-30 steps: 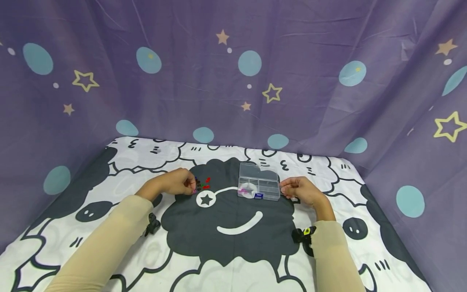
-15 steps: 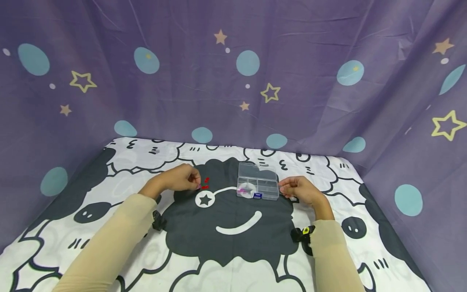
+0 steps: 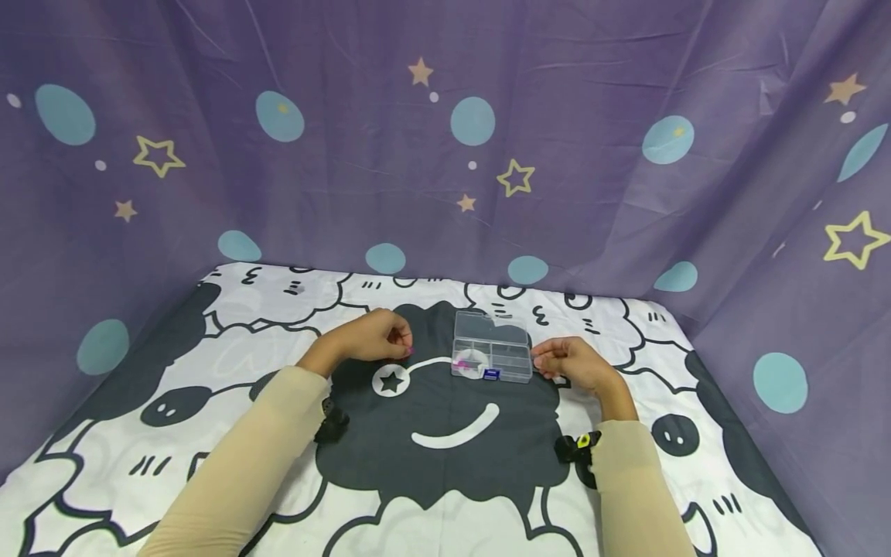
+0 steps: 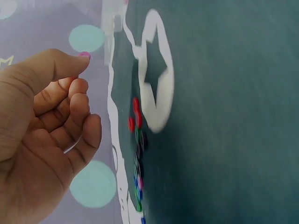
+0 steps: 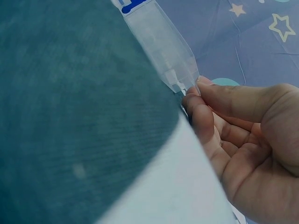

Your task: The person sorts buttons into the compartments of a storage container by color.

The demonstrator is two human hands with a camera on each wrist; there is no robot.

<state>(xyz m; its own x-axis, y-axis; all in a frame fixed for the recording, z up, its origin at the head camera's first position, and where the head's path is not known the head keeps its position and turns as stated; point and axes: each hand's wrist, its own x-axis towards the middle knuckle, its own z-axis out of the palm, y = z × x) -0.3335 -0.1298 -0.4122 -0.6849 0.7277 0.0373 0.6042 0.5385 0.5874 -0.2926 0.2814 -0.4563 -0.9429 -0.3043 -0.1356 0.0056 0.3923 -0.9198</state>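
Left hand (image 3: 379, 336) pinching a pink bead (image 4: 84, 55). Clear compartment box (image 3: 511, 362) off to your right, long side left-right; right hand (image 3: 572, 363) nearer, pinching its right end.

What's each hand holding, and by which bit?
The left hand pinches a tiny pink piece, exact spot unclear; the right hand holds the clear box by its right end.
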